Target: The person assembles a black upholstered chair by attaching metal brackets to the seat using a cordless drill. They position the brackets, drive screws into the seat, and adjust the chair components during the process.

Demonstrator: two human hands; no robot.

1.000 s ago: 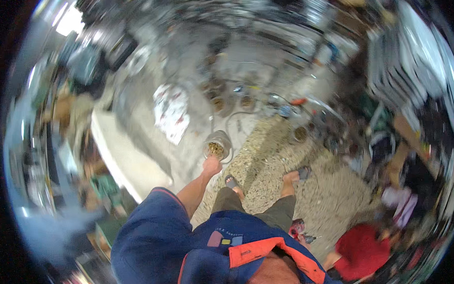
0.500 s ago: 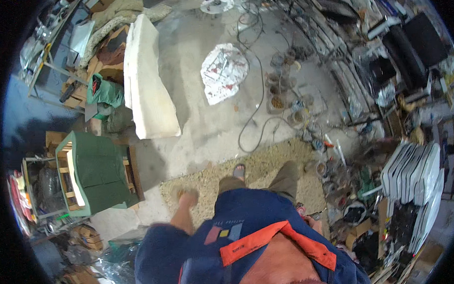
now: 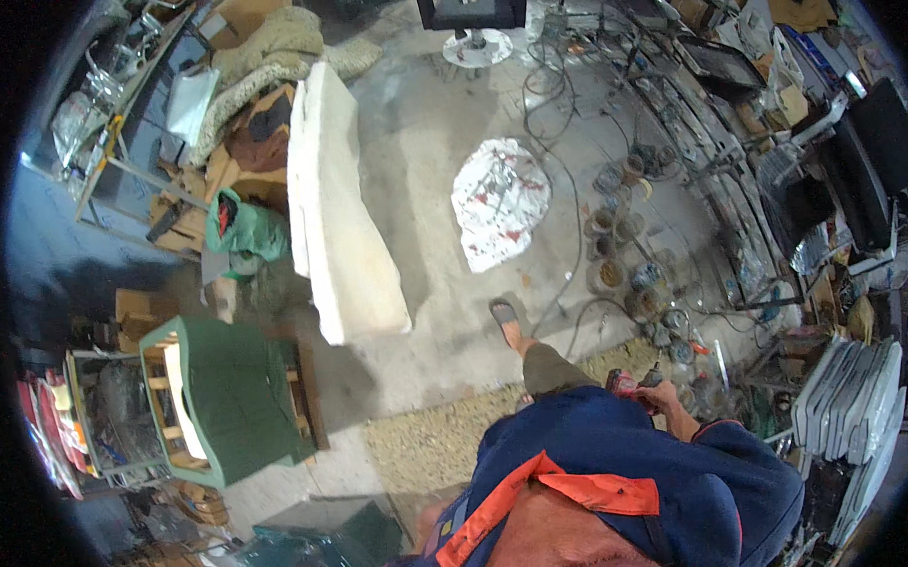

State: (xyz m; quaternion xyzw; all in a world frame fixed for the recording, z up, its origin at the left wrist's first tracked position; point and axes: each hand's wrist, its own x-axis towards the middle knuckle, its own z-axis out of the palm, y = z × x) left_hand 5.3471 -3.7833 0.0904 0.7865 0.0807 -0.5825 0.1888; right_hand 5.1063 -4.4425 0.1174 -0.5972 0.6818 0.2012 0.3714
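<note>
My right hand (image 3: 666, 398) is beside my right hip, its fingers wrapped round a red and black cordless drill (image 3: 625, 382). Of my left arm only a bit of skin (image 3: 432, 521) shows beside my body, and the left hand's fingers are hidden. My sandalled foot (image 3: 503, 314) is stepping onto the concrete past the edge of a speckled mat (image 3: 420, 450). Ahead on the floor lies a white sheet with dark and red stains (image 3: 501, 204). A long cream foam block (image 3: 344, 217) stands to its left.
At left stands a green upholstered furniture piece with a wooden frame (image 3: 228, 401). A cable (image 3: 578, 214) loops across the floor. Several pots and cans (image 3: 608, 243) stand at right, near stacked white panels (image 3: 848, 400). A black chair (image 3: 472, 8) is at the far end.
I have stepped forward and the view has shifted, so the floor things sit lower and further right. My left hand has swung back out of sight; the drill in my right hand has come into view.
</note>
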